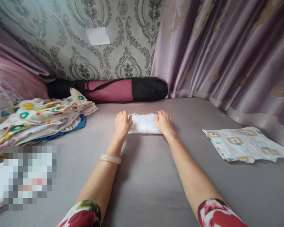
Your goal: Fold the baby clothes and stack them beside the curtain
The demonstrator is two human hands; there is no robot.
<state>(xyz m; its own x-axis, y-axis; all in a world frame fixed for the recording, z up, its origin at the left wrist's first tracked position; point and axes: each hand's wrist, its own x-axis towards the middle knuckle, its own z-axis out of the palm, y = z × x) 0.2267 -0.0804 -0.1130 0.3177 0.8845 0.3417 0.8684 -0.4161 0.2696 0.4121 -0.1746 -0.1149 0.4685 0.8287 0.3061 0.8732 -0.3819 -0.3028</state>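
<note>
A small white folded cloth (145, 123) lies flat on the grey sheet in the middle of the head view, with a slightly ruffled far edge. My left hand (123, 121) grips its left end, thumb on top and fingers curled at the far side. At the opposite end, my right hand (164, 121) holds the cloth in much the same way. Both arms reach straight forward, and a pale bangle (110, 159) circles the left forearm. The undersides of the fingers are hidden.
The grey sheet (146, 189) spreads all around. Left lies a heap of patterned clothes (44, 116), with a white item (0, 183) beside a blurred patch below. A printed cloth (241, 143) lies right. A pink-and-black rolled bag (109, 90) rests against the wall; curtains (203, 47) hang right.
</note>
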